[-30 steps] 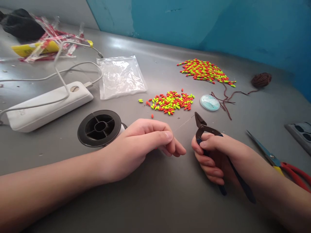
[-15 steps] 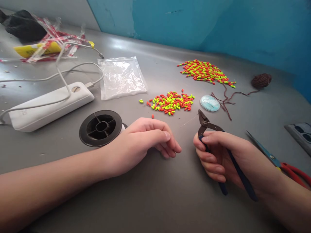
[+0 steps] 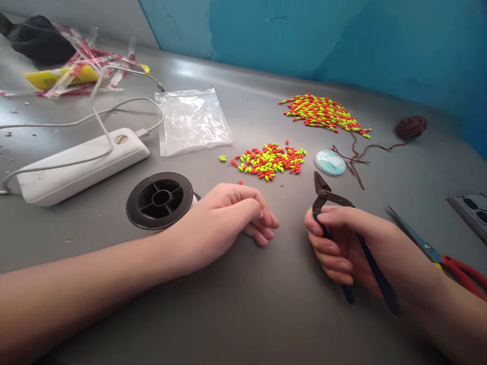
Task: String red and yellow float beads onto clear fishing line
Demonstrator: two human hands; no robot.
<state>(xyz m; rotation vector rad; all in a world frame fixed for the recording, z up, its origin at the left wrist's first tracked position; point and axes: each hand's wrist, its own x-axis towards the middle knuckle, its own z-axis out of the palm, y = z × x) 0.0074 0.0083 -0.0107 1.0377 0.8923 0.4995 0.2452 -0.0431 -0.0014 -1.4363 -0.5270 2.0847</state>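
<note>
The left hand (image 3: 224, 218) lay curled, holding nothing, just beside a black spool (image 3: 159, 201). The right hand (image 3: 342, 248) gripped blue-handled pliers (image 3: 323, 191) tight, tips up. A small gap sat between the hands. Orange and green beads (image 3: 269, 161) lay past them, and red scissors (image 3: 458, 271) sat by the right edge.

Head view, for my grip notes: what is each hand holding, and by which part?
Right hand grips blue-handled pliers by the handles; left hand shows nothing held.
</note>
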